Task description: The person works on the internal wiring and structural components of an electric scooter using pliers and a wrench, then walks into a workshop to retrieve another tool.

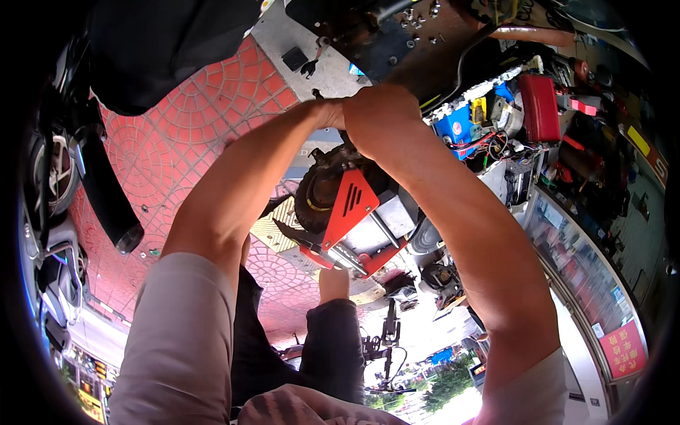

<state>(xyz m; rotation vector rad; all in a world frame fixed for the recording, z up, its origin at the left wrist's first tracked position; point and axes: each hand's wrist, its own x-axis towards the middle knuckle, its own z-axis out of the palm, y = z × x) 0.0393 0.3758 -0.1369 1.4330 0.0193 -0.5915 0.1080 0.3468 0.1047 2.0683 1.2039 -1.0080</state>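
Both my arms reach forward and meet at the upper middle. My right hand (382,113) lies over the end of my left hand (330,113), and its own fingers are hidden on the far side. The left hand's fingers do not show either, so what they hold cannot be made out. A dark, thin tool or bolt end (316,93) sticks out just beyond the left hand. Right below the hands is a red slotted triangular bracket (348,205) with silver rods, beside a dirty dark wheel (312,202).
On a grey metal plate (278,35) ahead lie a wrench (312,65) and a black square piece (295,59). Several nuts and bolts (418,25) are scattered on a dark surface. A blue box (455,127) and a red case (540,106) stand right, above a glass display case (577,248).
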